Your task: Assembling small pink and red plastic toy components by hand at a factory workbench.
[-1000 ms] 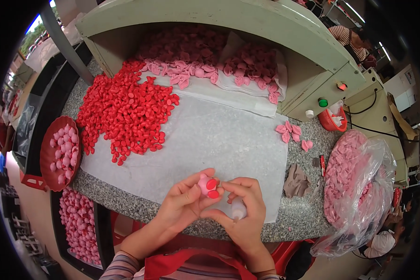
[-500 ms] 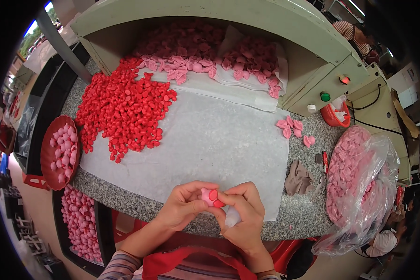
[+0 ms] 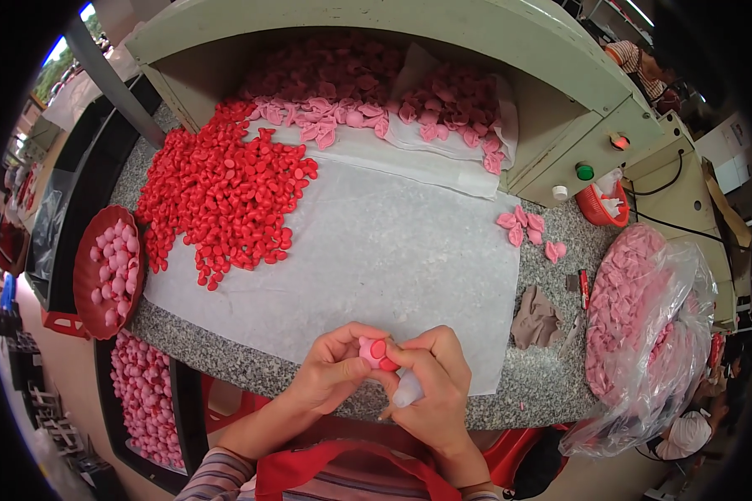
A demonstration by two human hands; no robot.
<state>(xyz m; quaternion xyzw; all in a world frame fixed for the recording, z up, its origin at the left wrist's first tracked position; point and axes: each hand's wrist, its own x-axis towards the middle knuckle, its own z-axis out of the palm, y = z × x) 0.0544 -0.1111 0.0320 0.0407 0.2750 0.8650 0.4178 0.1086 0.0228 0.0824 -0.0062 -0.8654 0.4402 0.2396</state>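
Between my left hand's [image 3: 336, 365] thumb and fingers sits a small pink toy figure [image 3: 365, 349] with red oval pieces [image 3: 378, 349] on it. My right hand [image 3: 435, 380] presses its thumb and fingertips against the red pieces. A small whitish, translucent squeeze bottle [image 3: 408, 390] is tucked in the same right hand, below the thumb. Both hands meet over the front edge of the white sheet [image 3: 376, 242]. A large heap of loose red pieces [image 3: 226, 192] lies on the sheet's left part.
Pink parts [image 3: 326, 117] fill the pale green cabinet's opening [image 3: 543, 150]. A red dish [image 3: 100, 326] and black bin [image 3: 188, 409] of pink figures stand left. On the right are loose pink parts [image 3: 522, 224], a brown cloth [image 3: 536, 317], a red basket [image 3: 602, 210] and a plastic bag [image 3: 677, 334].
The squeeze bottle has shifted slightly in my right hand and shows more of its body. My left hand stays on the figure, and my right fingertips remain at the red pieces.
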